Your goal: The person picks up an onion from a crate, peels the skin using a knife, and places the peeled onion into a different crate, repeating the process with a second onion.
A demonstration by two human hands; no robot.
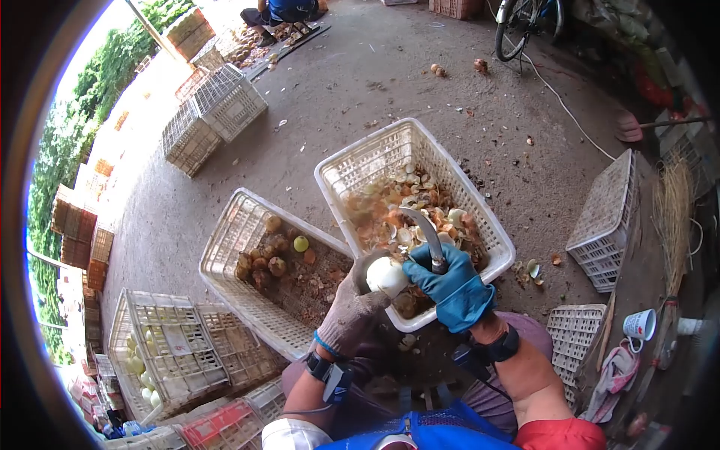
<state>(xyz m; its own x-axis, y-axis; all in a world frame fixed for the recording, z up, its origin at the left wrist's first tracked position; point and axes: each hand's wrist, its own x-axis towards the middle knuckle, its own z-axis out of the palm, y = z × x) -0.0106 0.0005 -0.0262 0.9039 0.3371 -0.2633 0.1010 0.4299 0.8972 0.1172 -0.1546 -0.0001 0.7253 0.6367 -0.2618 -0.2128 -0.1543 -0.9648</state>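
Observation:
My left hand (346, 311), in a greyish knit glove, is closed around a peeled white onion (386, 277). My right hand (455, 291), in a blue rubber glove, grips a curved knife (429, 234) whose hooked blade points up and away from me. Both hands are side by side over the near end of a white plastic crate (457, 176) that contains onion peels (394, 225). To its left, a second crate (229, 225) holds several unpeeled onions (262, 259) and loose skins, with one greenish onion (301, 244) among them.
At lower left, a crate (176, 345) has pale onions (139, 364) inside. More crates (225, 101) stand at upper left. On the right are an upturned crate (604, 217), a straw broom (673, 232) and a mug (640, 325). Another person (292, 9) sits at the top near a bicycle (517, 30).

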